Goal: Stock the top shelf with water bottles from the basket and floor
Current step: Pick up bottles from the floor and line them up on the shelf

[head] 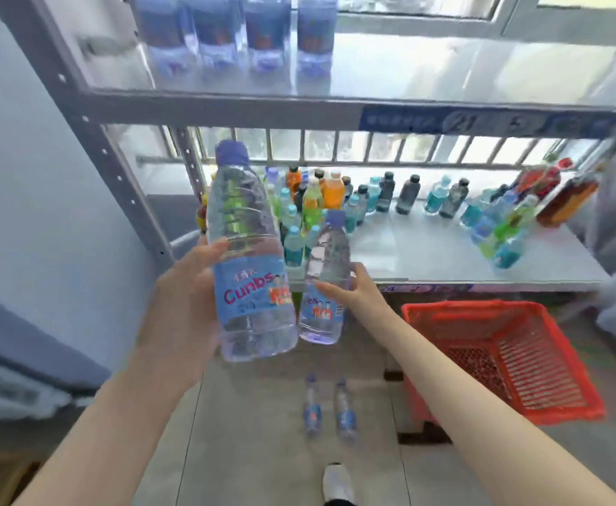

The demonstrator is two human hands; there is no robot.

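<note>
While our left hand [186,297] grips a water bottle [248,257] and our right hand [352,290] grips a second water bottle [326,272], both upright and nearly touching, the top shelf [445,67] lies above and ahead, its bare stretch right of the stocked bottles [233,34], nearer our right hand.

The larger water bottle [251,250], gripped by the left hand [186,297], has a blue label reading "Cunbs" in red letters. The smaller print around it is too blurred to read. On the smaller water bottle [326,272], held in the right hand [354,290], only the ending "bs" shows. A blue strip [481,122] on the front edge of the top shelf [226,107], toward its right end, shows "21" and "5". Its other text cannot be read.
</note>
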